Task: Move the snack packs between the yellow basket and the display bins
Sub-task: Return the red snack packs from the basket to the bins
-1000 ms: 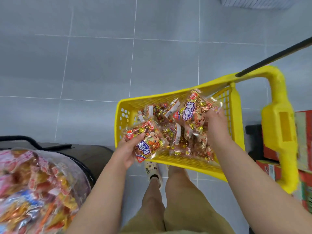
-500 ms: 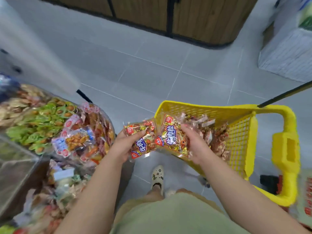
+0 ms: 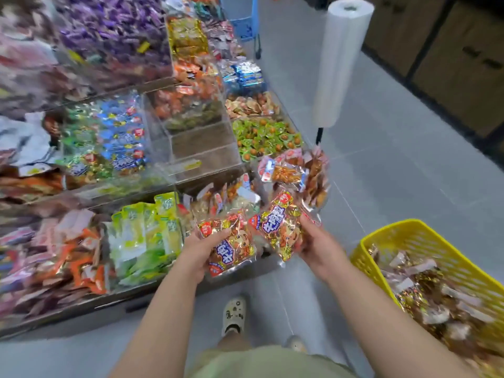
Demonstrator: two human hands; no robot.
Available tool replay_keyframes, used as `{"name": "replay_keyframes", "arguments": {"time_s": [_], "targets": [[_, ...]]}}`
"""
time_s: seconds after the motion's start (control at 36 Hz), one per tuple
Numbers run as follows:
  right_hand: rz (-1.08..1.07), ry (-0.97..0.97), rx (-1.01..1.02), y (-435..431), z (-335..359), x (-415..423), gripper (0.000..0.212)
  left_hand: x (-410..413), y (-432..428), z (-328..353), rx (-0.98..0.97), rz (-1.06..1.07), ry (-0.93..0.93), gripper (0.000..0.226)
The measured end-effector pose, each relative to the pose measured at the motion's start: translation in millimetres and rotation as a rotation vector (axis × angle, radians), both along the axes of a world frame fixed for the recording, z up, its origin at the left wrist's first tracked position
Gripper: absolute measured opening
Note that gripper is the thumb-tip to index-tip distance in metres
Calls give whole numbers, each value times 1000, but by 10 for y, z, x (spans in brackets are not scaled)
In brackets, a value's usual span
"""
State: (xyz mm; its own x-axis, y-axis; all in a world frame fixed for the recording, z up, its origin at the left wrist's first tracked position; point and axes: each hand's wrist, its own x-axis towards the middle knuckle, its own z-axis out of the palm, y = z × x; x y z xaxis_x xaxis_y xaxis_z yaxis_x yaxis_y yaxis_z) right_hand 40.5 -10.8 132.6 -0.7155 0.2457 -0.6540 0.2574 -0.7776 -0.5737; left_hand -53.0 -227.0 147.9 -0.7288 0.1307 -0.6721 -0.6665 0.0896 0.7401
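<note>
Turning from the floor, I now see the display bins (image 3: 199,148) filling the left, where a second ago I saw only the basket. My left hand (image 3: 200,253) curls round one snack pack (image 3: 231,248) and my right hand (image 3: 320,248) grips a second pack (image 3: 278,227), both lifted out and held side by side over the near bins. The yellow basket (image 3: 409,234) sits lower right, well stocked, so I judge a drop into a bin comes next.

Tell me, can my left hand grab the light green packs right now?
Probably not yet: the left hand grips a red snack pack. The light green packs lie close beside it, uncovered, with nothing between, so only its full grip stands in the way.
</note>
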Motion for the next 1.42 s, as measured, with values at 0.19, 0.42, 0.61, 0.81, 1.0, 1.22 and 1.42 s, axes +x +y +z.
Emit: {"name": "replay_keyframes", "arguments": {"time_s": [0.19, 0.42, 0.61, 0.81, 1.0, 1.22, 1.42], "targets": [[177, -3, 41, -813, 85, -693, 30, -263, -947, 83, 15, 197, 12, 36], [437, -2, 204, -1652, 248, -1618, 76, -1151, -1830, 181, -22, 208, 91, 43], [471, -37, 408, -2073, 347, -2271, 62, -2033, -2193, 355, -74, 63, 223, 40], [305, 91, 365, -1840, 496, -2719, 23, -2732, -2002, 613, -136, -93, 295, 61], [91, 111, 470, -1133, 606, -3310, 19, -3302, -1819, 847, -113, -2, 347, 112], [266, -13, 770, -860, 161, -4391, 27, -3742, -1595, 809, 220, 191, 204, 71], [462, -25, 615, -925, -480, -5144, 47, -4045, -1505, 639, 243, 232, 71, 77]]}}
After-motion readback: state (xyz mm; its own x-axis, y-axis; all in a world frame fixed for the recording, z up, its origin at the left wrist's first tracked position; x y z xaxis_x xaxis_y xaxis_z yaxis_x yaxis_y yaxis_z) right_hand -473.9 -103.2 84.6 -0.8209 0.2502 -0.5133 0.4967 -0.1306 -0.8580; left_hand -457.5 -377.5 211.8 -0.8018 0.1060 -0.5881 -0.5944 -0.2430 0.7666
